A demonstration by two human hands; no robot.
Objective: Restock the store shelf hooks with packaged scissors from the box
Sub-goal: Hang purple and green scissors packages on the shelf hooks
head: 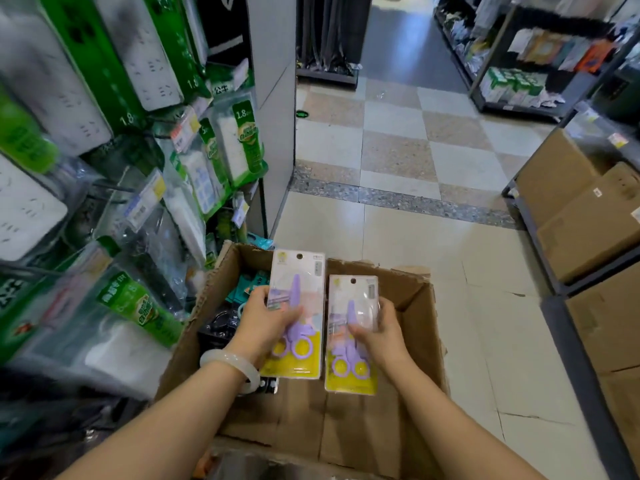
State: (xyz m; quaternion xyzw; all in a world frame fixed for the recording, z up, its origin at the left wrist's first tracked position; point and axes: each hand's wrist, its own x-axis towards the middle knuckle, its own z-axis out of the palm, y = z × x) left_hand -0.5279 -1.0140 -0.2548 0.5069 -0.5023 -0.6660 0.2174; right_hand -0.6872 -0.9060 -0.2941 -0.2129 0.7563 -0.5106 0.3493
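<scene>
1. Cardboard box (pixel 408 306) sits open on the tiled floor (pixel 398 237), its flaps spread.
2. Above the box, the left hand (pixel 263 320) grips one scissors pack (pixel 301 292), thumb across its front.
3. Just right of it, still over the box, the right hand (pixel 381 334) holds a second scissors pack (pixel 353 341) the same way.
4. More packaged goods (pixel 242 292) lie in the box's far left corner.
5. Left of the box hang green power-strip packs (pixel 239 140) on shelf hooks.

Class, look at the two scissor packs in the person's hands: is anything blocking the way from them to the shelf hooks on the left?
Yes. The hooks in view already carry power-strip packs hanging in front; no bare hook or scissors hook shows.
</scene>
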